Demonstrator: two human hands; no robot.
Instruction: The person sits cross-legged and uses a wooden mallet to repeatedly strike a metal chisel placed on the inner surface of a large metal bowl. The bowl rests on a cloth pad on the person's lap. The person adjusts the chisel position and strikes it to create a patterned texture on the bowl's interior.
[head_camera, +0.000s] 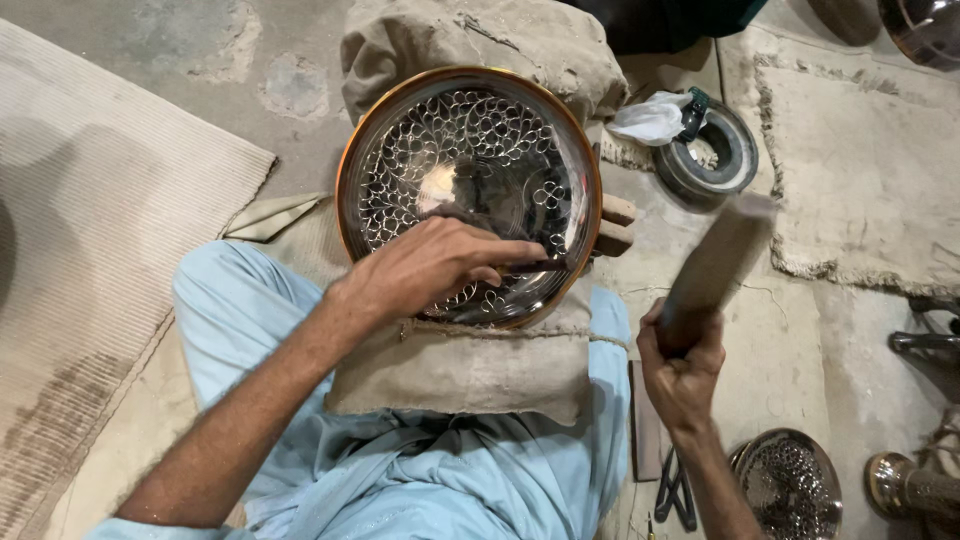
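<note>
Engraved metal bowl (470, 150) lies on a burlap cushion (455, 370) over the person's lap, its copper-toned rim just beyond the left hand's knuckles. Left hand (430, 265) rests on the bowl, fingers pinched shut around a thin chisel (535, 266) whose tip points at the rim's right side. Right hand (685, 375) hovers well apart (clear air between), fingers wrapped tight on a blurred wooden mallet (715, 265). Shears (678, 490) lie just beside that wrist.
</note>
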